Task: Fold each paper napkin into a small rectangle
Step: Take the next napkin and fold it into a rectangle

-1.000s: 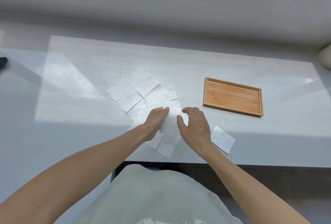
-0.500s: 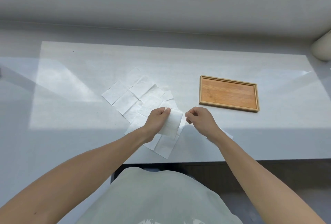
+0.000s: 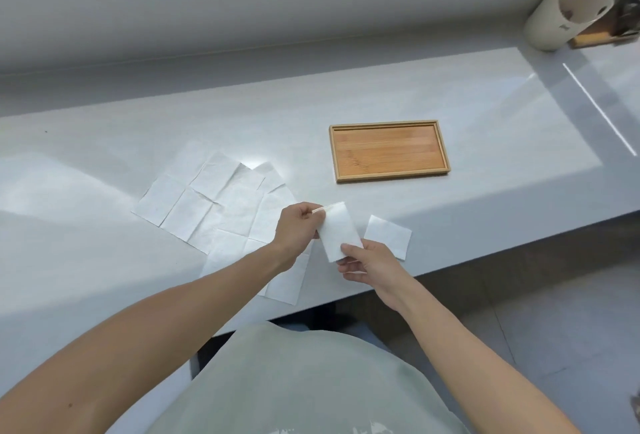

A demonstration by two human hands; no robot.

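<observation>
I'm seeing left hand (image 3: 298, 225) pinching napkin (image 3: 338, 231) top | right hand (image 3: 370, 265) pinching its bottom | folded one (image 3: 388, 236) lying beside.

Folded napkin (image 3: 338, 231) hangs pinched between both hands; another small rectangle (image 3: 388, 235) lies just beside; unfolded creased sheets (image 3: 207, 205) overlap at left.

folded white paper napkins: 2, one small rectangle (image 3: 340, 229) up in the hands, another (image 3: 388, 235) flat just to its right

unfolded creased white paper napkins: a loose overlapping pile (image 3: 221, 205) on the left, maybe 3 sheets, can't count for sure

shallow rectangular wooden trays: 1 (image 3: 388, 151), far right of the pile

bare hands: 2, left hand (image 3: 298, 231) and right hand (image 3: 372, 265)

cream cylinder containers: 1 (image 3: 568, 7), far right corner
</observation>
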